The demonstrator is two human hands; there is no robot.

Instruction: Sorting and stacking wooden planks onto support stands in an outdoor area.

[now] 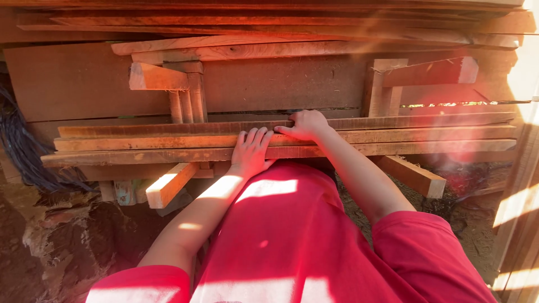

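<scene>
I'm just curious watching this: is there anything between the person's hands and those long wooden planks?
Nothing visible. The left hand lies flat on the long planks, and the right hand rests on the far plank's edge, beside the wooden bracket.

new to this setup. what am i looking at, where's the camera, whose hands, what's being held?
One picture, from a camera worn on a person's head, looking down. There is no machine: the red shirt and both bare arms belong to the wearer. In front are long wooden planks lying flat on a rough wooden rack, with more boards piled behind and above. The left hand lies flat, fingers spread, on the nearest planks. The right hand rests further back, fingers curled over a plank's far edge. Neither hand lifts anything; both just press on the wood. Bare dirt ground lies below, and dark cords hang at the left.
</scene>
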